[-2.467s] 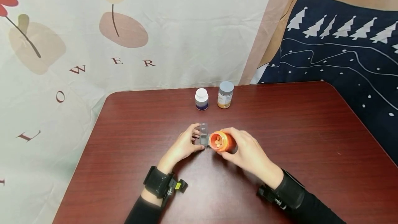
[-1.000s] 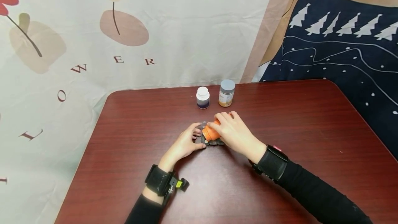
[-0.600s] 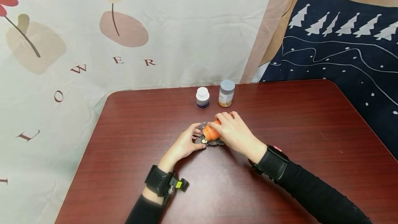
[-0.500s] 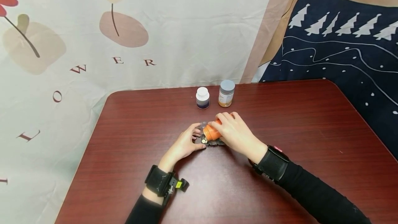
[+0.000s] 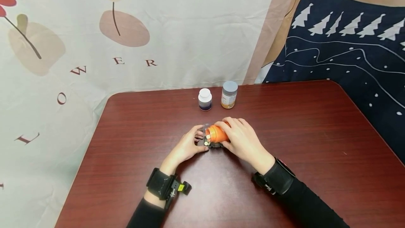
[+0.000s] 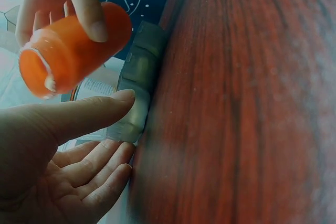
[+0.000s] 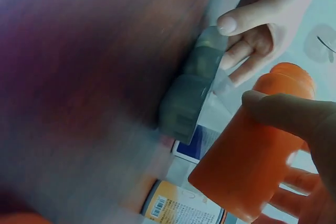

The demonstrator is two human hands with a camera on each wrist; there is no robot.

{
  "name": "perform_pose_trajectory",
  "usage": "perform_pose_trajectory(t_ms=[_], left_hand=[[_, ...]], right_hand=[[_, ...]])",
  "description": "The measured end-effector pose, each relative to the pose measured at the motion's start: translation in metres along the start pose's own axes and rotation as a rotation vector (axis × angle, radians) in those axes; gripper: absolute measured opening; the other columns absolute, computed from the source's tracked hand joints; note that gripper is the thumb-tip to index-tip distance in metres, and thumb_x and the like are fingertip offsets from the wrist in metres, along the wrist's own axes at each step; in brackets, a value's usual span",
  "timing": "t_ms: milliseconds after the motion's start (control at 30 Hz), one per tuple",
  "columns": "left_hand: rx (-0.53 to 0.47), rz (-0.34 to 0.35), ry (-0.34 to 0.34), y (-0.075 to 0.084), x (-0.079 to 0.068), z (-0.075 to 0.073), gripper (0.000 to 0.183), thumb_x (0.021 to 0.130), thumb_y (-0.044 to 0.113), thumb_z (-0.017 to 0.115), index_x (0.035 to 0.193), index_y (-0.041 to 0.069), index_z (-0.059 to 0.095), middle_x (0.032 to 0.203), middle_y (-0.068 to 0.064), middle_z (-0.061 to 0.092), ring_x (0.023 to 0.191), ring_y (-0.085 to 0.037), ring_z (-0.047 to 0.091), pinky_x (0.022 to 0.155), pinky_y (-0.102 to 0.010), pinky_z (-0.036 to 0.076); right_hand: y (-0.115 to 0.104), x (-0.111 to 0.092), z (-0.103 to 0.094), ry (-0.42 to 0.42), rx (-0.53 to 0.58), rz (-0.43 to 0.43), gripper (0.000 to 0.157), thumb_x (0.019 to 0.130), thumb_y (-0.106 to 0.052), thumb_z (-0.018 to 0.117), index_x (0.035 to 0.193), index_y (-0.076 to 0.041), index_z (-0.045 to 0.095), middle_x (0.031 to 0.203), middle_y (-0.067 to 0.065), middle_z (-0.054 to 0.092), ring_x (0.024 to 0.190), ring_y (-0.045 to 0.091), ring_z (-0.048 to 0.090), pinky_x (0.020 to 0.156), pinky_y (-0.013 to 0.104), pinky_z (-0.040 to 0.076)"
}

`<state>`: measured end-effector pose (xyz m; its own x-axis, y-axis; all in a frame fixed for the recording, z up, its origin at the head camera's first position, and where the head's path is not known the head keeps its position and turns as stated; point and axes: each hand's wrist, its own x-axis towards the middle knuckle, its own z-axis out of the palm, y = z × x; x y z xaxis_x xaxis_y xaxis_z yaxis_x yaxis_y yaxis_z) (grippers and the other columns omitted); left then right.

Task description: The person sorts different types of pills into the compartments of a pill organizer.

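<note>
My right hand [image 5: 245,143] grips an orange pill bottle [image 5: 219,134], uncapped and lying nearly on its side, its mouth to the left. A pale pill shows at its lip in the left wrist view. Close below the mouth sits a grey translucent pill organizer [image 7: 189,100] on the table. Several pale tablets [image 5: 207,144] lie in its left end compartment, whose lid stands open to the left. My left hand [image 5: 186,147] holds that end of the organizer, thumb [image 6: 100,114] on the near side and fingers beyond. The bottle and right hand partly hide the organizer in the head view.
Behind the organizer stand a white bottle [image 5: 205,98] with a dark blue lower band and a grey-capped bottle [image 5: 229,95] with a white and yellow label. The brown wooden table [image 5: 142,122] meets a printed curtain [image 5: 190,27] at its back edge.
The orange bottle went from mouth-up beside the organizer to tipped over it, and tablets appeared in the end compartment. Since half a second ago the bottle has tilted back slightly. The left hand stayed put.
</note>
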<state>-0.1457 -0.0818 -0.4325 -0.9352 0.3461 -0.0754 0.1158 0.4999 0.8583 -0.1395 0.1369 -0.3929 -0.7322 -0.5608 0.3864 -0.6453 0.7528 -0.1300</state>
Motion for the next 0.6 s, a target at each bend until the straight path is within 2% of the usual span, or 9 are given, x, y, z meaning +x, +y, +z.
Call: perform_pose_trajectory(t_ms=[133,400,600], left_hand=[[-0.002,0.014,0.001,-0.001,0.000,0.000,0.076,0.075,0.001,0.084,0.140,-0.003,0.045,0.111,-0.014,0.066,0.102,-0.029,0.064,0.092,-0.043,0.051],[-0.020,0.025,0.002,-0.001,0.000,0.000,0.075,0.076,0.000,0.083,0.141,-0.003,0.045,0.112,-0.014,0.066,0.106,-0.030,0.063,0.093,-0.043,0.051],[-0.019,0.020,0.007,-0.001,0.001,0.000,0.076,0.075,-0.001,0.084,0.140,-0.003,0.045,0.112,-0.013,0.066,0.105,-0.030,0.063,0.093,-0.042,0.051]], right_hand=[[-0.004,-0.006,0.001,0.067,0.073,0.035,0.061,0.069,-0.020,0.089,0.122,-0.009,0.060,0.113,0.006,0.060,0.095,0.027,0.059,0.089,0.040,0.048],[-0.012,-0.021,0.001,0.156,0.190,0.080,0.065,0.070,-0.024,0.089,0.123,-0.011,0.055,0.115,0.002,0.060,0.087,0.022,0.063,0.076,0.039,0.054],[-0.025,-0.029,0.000,0.171,0.308,0.192,0.067,0.068,-0.025,0.091,0.123,-0.012,0.053,0.110,0.001,0.062,0.085,0.019,0.065,0.069,0.038,0.055]])
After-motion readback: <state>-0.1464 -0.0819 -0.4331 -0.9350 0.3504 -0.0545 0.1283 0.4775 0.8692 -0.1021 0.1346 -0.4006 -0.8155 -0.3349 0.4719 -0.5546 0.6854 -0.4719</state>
